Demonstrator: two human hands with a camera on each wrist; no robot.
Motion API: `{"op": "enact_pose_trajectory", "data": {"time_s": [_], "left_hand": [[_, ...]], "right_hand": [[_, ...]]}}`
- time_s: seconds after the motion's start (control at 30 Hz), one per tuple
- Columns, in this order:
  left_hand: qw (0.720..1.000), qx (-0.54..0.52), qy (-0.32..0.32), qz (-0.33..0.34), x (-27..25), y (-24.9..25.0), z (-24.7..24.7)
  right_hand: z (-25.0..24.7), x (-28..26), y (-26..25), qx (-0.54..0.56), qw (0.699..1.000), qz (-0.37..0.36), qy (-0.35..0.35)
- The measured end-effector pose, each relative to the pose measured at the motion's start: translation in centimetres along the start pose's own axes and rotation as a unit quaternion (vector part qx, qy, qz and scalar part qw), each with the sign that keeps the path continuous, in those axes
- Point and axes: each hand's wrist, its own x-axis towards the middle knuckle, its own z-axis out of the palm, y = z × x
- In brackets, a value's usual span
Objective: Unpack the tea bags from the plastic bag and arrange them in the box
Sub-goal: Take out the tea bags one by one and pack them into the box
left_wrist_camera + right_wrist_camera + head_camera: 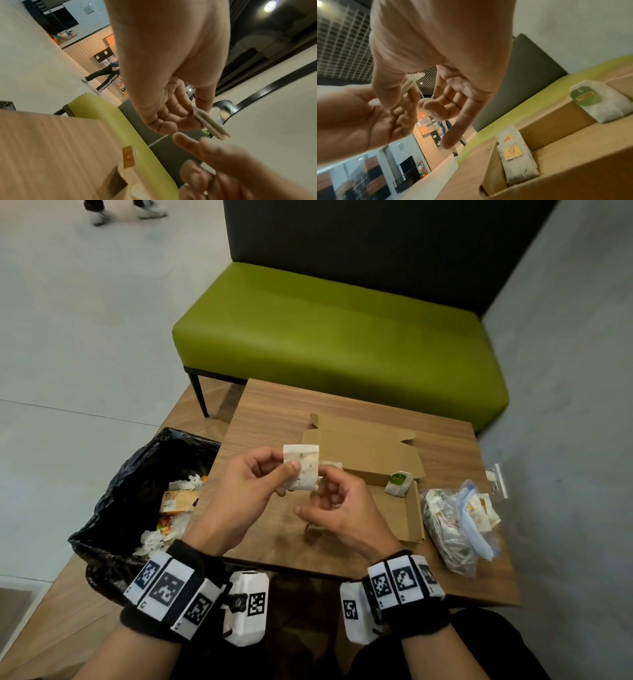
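Currently the left hand point(250, 484) pinches a tea bag point(303, 467) above the table point(274, 412). The right hand point(337, 508), fingers curled, touches its lower edge; whether it grips cannot be told. Below, the box point(407, 508) holds yellow-tagged bags point(515, 155); a green-tagged bag point(397, 481) rests on its wall. Right of it, the plastic bag point(452, 522) holds more, indistinct. The bin point(137, 474) contents are unclear.

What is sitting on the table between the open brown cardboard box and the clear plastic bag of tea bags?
Nothing: in the head view only bare wooden table separates the brown cardboard box from the clear plastic bag.
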Motion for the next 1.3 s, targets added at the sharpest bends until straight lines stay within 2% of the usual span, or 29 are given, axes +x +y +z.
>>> {"op": "enact_pose_trajectory", "data": {"time_s": [0.07,0.23,0.4,0.47,0.53,0.63,0.7,0.77,0.8,0.87,0.97,1.0,1.1,1.2,1.3], "left_hand": [[0.999,-0.026,-0.015,-0.013,-0.2,0.4,0.2],[0.995,-0.064,-0.067,-0.043,-1.1,1.0,0.5],[0.991,0.023,-0.100,-0.080,-1.9,0.2,0.4],[0.989,0.054,-0.098,-0.100,-2.1,-0.6,0.5],[0.987,0.078,-0.088,-0.111,-2.0,-1.5,0.7],[0.985,0.117,-0.065,-0.113,-1.7,-2.5,1.2],[0.986,0.122,-0.047,-0.108,-1.4,-2.7,1.5],[0.989,0.112,-0.021,-0.095,-1.0,-2.8,1.6],[0.991,0.105,-0.004,-0.086,-0.8,-2.7,1.6],[0.994,0.088,0.022,-0.064,-0.5,-2.5,1.8],[0.997,0.064,0.030,-0.038,-0.5,-1.8,2.0],[0.998,0.056,0.026,-0.031,-0.6,-1.6,2.0],[0.999,0.036,0.005,-0.020,-0.9,-1.2,2.1],[1.000,0.021,-0.010,-0.020,-1.1,-0.8,2.1],[0.999,-0.008,-0.010,-0.029,-1.1,-0.7,2.1]], "right_hand": [[1.0,0.0,0.1,-0.018,1.000,-0.010,0.001],[2.2,0.7,1.5,-0.069,0.996,-0.017,0.055],[0.6,1.6,0.9,-0.023,0.985,0.005,0.174],[-0.3,1.5,-0.7,0.011,0.981,0.000,0.195],[-0.9,1.2,-2.0,0.058,0.984,-0.005,0.168],[-1.4,0.2,-3.3,0.085,0.993,-0.041,0.073],[-1.8,-0.8,-3.7,0.044,0.996,-0.077,-0.003],[-2.2,-1.8,-3.5,-0.055,0.990,-0.112,-0.061],[-2.3,-2.2,-3.2,-0.089,0.986,-0.122,-0.066],[-2.6,-2.9,-2.5,-0.064,0.990,-0.121,-0.023],[-2.7,-3.2,-1.3,0.009,0.995,-0.052,0.090],[-2.5,-3.0,-1.1,0.011,0.994,-0.020,0.106],[-2.0,-2.6,-0.3,-0.015,0.998,0.037,0.046],[-1.5,-2.5,0.4,-0.016,0.999,0.047,-0.017],[-0.9,-2.8,0.5,-0.025,0.998,0.047,-0.018]]}}
